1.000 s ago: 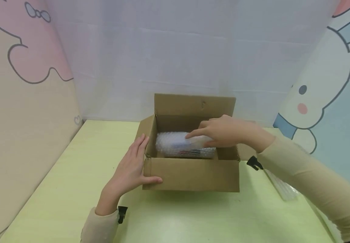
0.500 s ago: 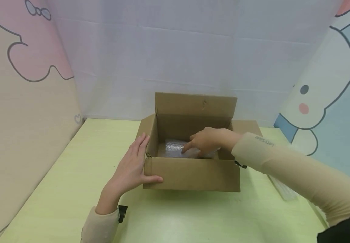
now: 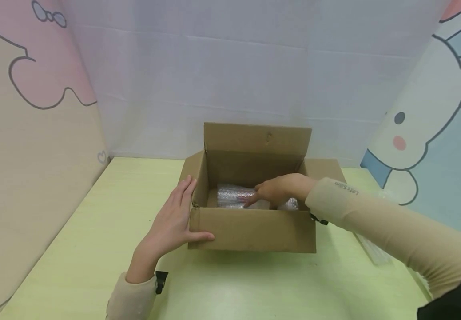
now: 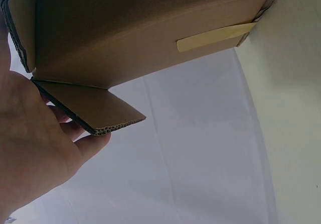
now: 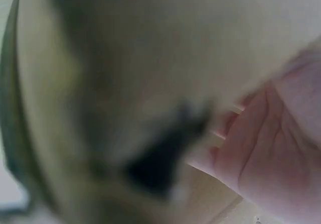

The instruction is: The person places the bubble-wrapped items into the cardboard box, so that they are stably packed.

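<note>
An open cardboard box stands mid-table with its flaps folded out. My left hand holds its left front corner, the fingers along the left flap and the thumb across the front flap. In the left wrist view the left hand lies against a flap, fingers behind it. A bubble-wrapped bundle with some red inside lies in the box. My right hand reaches in from the right, finger and thumb curved onto this wrapping. More bubble wrap shows under the right hand. The front flap hides the bundle's lower part.
A strip of clear plastic wrap lies on the pale yellow table, right of the box. White cloth hangs behind, and printed panels stand at both sides. The right wrist view is mostly blocked by a blurred sleeve.
My right hand has lowered the bubble-wrapped bundle deeper into the box. In the last half second the wrapping has shifted under the fingers and red now shows. My left hand has stayed put.
</note>
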Demonstrator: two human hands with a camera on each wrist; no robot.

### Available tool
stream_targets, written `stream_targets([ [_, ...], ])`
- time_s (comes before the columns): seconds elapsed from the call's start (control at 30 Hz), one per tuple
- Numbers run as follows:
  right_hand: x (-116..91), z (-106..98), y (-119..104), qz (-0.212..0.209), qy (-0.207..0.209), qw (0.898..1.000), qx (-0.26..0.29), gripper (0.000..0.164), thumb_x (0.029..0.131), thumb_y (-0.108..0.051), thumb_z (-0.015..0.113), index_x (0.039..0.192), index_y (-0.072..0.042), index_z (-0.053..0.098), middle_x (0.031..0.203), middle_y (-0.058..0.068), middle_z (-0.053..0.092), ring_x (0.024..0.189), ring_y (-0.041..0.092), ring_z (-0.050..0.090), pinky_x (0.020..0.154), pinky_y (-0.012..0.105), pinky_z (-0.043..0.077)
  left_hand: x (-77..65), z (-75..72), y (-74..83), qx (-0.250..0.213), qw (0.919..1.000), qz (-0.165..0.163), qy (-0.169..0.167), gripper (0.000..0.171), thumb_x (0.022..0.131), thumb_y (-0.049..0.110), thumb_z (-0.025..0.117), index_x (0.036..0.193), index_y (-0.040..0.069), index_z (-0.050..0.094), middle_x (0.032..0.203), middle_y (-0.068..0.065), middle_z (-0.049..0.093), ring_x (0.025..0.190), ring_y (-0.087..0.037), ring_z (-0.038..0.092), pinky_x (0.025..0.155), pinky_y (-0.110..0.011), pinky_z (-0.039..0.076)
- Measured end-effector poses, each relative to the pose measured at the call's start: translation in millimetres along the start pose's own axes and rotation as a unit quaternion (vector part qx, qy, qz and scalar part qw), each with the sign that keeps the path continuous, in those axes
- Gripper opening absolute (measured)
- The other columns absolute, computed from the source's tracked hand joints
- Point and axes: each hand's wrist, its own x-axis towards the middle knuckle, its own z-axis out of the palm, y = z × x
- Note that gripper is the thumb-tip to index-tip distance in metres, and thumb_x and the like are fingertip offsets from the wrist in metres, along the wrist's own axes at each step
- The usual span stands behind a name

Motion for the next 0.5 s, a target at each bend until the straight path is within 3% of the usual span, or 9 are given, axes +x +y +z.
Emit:
stream_targets([
  [0.17,-2,1,3,0.015,0.002,1.0,0.015,0.073,0.091,0.006,0.058,0.148,-0.036,0.039,0.157,0.015,0.031,0.138,0.032,0.041,0.098,0.041,0.049,-0.3,1.3,-0.9,0.001,1.0,0.0,0.001,0.134,0.059,0.061,0.084,0.154,0.0,0.012,0.161,-0.019,0.014,0.149,-0.036,0.017,0.12,-0.049,0.025],
  [0.27,-7,-2,6,0.004,0.021,1.0,0.019,0.073,0.09,0.001,0.062,0.148,-0.037,0.038,0.153,0.014,0.037,0.135,0.03,0.044,0.099,0.042,0.049,-0.1,1.5,-1.0,0.001,1.0,0.002,0.004,0.134,0.058,0.061,0.084,0.154,0.0,0.013,0.161,-0.019,0.014,0.149,-0.036,0.018,0.12,-0.049,0.026],
  [0.5,-43,-14,15,-0.056,0.137,0.989,0.033,0.069,0.089,-0.012,0.069,0.149,-0.03,0.04,0.141,0.011,0.049,0.125,0.028,0.052,0.1,0.044,0.048,0.5,1.4,-1.2,0.003,1.0,0.006,0.007,0.134,0.058,0.061,0.084,0.154,0.0,0.013,0.161,-0.019,0.015,0.148,-0.036,0.018,0.12,-0.049,0.026],
])
